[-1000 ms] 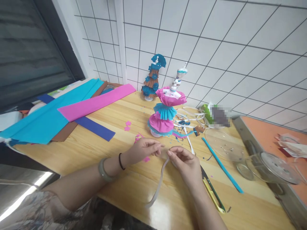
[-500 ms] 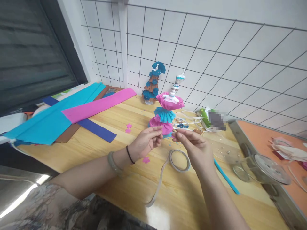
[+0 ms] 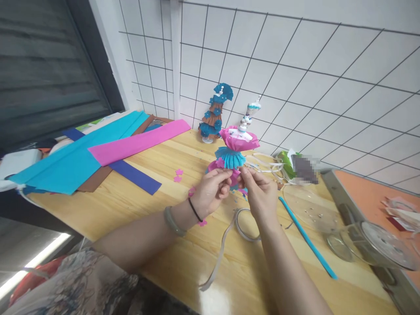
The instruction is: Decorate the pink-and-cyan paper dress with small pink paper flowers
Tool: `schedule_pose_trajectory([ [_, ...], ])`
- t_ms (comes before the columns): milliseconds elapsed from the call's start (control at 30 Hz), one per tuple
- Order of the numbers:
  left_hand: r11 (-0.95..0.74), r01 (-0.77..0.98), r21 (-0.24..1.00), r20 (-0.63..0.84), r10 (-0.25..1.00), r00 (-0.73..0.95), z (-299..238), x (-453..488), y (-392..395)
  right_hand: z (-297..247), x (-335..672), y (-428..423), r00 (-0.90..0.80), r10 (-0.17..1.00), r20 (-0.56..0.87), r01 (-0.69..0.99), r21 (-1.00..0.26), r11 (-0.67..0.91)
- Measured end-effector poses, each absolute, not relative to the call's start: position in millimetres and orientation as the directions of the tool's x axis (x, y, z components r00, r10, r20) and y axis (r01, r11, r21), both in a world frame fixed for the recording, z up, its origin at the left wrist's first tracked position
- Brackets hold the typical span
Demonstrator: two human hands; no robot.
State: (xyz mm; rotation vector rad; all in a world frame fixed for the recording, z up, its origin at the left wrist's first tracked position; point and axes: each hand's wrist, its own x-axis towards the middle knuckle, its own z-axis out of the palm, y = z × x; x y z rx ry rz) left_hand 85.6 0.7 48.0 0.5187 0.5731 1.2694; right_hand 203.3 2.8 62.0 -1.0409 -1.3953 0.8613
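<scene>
Both hands meet in front of a tiered paper figure (image 3: 230, 158) of pink and light-blue crepe ruffles with a beaded white top. My left hand (image 3: 216, 188) has thumb and forefinger pinched together at its lower tiers. Facing it, my right hand (image 3: 260, 188) also pinches with thumb and forefinger. Whatever sits between the fingertips is too small to tell against the pink ruffle behind. A roll of double-sided tape (image 3: 239, 225) lies below my right hand, its loose end trailing toward me. Small pink paper flowers (image 3: 178, 178) lie to the left.
A blue-and-brown ruffled figure (image 3: 212, 120) stands behind. Turquoise (image 3: 68, 162), pink (image 3: 138, 142) and dark-blue paper (image 3: 136, 177) lie left. At right are a blue strip (image 3: 308, 238), a clear jar on its side (image 3: 364, 243), a green packet (image 3: 285, 164) and an orange surface (image 3: 357, 186).
Both hands have come closer together and moved up against the paper figure's lower tiers. The camera view has shifted slightly. Both hands stay pinched.
</scene>
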Motion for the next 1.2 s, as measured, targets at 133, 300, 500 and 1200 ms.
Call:
schedule_pose_trajectory([
  [133,0.171,-0.719,0.673,-0.105,0.985,0.136,48.3,86.2,0.0,61.5,201.9,-0.1,0.008,0.905,0.425,0.226,-0.883,0.412],
  [300,0.175,-0.734,0.656,-0.082,0.984,0.161,48.5,84.3,0.1,50.9,203.5,2.7,-0.073,0.824,0.562,0.436,-0.725,0.533],
  [500,0.214,-0.725,0.654,-0.081,0.974,0.214,49.9,86.3,2.7,42.6,208.4,6.4,-0.141,0.666,0.732,0.553,-0.5,0.667],
  [1200,0.164,-0.705,0.69,0.015,0.97,0.241,46.0,87.0,8.7,34.0,212.6,11.4,-0.304,0.62,0.723,0.725,-0.247,0.644],
])
